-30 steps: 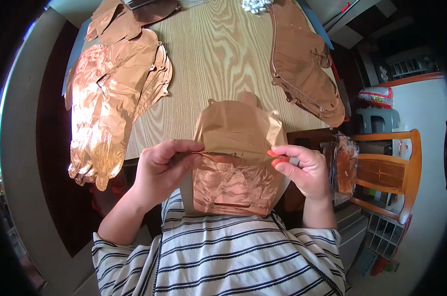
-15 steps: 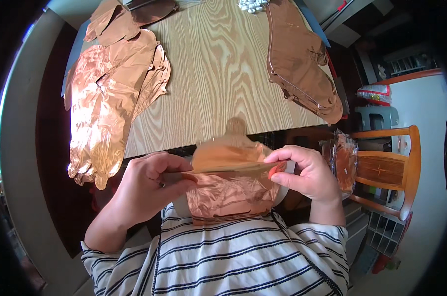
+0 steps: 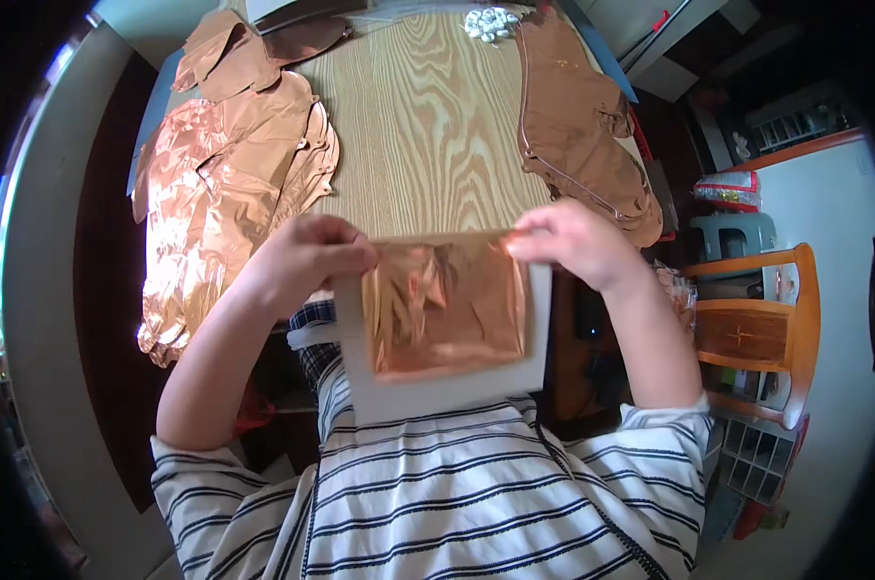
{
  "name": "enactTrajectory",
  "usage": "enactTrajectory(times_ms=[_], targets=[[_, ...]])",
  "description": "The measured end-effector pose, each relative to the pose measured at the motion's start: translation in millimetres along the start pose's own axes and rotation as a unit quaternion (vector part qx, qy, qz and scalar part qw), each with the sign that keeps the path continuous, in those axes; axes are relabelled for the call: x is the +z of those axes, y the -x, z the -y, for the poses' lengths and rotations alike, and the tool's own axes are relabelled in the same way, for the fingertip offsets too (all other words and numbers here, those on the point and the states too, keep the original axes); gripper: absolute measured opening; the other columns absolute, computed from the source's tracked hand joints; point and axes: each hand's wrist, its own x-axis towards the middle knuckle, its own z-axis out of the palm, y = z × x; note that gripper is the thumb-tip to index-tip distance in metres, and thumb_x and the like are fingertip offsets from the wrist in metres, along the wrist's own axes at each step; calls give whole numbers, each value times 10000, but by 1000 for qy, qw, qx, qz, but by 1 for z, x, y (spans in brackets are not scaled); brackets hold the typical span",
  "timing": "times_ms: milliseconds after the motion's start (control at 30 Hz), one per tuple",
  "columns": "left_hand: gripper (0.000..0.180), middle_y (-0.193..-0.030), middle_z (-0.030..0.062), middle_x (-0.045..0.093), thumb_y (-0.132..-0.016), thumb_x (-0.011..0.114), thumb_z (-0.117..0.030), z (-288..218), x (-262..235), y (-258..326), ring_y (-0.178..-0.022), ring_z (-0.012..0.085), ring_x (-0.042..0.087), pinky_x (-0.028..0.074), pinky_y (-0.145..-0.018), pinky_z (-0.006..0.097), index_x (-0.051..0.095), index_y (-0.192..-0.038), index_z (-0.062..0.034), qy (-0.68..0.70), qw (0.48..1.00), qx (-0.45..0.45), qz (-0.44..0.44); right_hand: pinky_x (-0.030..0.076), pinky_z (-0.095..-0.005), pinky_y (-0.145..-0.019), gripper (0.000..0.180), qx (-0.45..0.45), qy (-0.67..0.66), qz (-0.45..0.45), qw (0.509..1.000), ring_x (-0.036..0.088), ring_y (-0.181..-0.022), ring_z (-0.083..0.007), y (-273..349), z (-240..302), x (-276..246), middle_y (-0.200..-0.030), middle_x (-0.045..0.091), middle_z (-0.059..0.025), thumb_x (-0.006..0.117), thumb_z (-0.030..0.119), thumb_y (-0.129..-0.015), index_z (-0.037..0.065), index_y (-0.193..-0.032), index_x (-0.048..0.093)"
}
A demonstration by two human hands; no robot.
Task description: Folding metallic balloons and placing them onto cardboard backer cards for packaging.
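Between my two hands hangs a flat copper-coloured foil balloon (image 3: 447, 309), folded into a rough square with a creased, shiny face. A stiff white sheet (image 3: 428, 398) shows behind and below it, out past its sides. My left hand (image 3: 316, 253) pinches the upper left corner between thumb and fingers. At the upper right corner my right hand (image 3: 571, 242) grips the same way, slightly blurred. The top edge is stretched straight between them, just over the table's near edge. Whether the fingers also hold the white sheet I cannot tell.
A wood-grain table (image 3: 428, 126) lies ahead. Flat copper foil balloons (image 3: 181, 232) overhang its left side; another foil stack (image 3: 577, 126) lies on the right. Small white pieces (image 3: 490, 24) sit at the far edge. A wooden chair (image 3: 746, 333) and a grey-green stool (image 3: 737, 232) stand at right.
Both hands have lifted and moved forward. The foil, earlier folding over low near my lap, now hangs flat in front of the white sheet, which shows much more.
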Motion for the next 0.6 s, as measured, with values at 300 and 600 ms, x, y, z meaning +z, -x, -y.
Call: enactTrajectory(times_ms=[300, 600], targets=[[429, -1113, 110, 678, -852, 780, -327, 13, 9, -79, -967, 258, 668, 519, -889, 412, 687, -1148, -31, -532, 770, 260, -239, 475, -252, -616, 143, 70, 68, -15, 995, 605, -683, -62, -105, -22, -33, -776, 701, -4, 756, 164, -865, 23, -891, 756], [798, -1641, 194, 310, -1011, 444, -593, 59, 39, -88, -1532, 383, 255, 139, -1253, 517, 352, -1569, -29, -526, 740, 416, -61, 504, -341, -664, 220, -14, 155, -142, 978, 643, -725, -192, -102, -32, -19, -845, 679, -95, 743, 132, -842, -12, -1001, 698]])
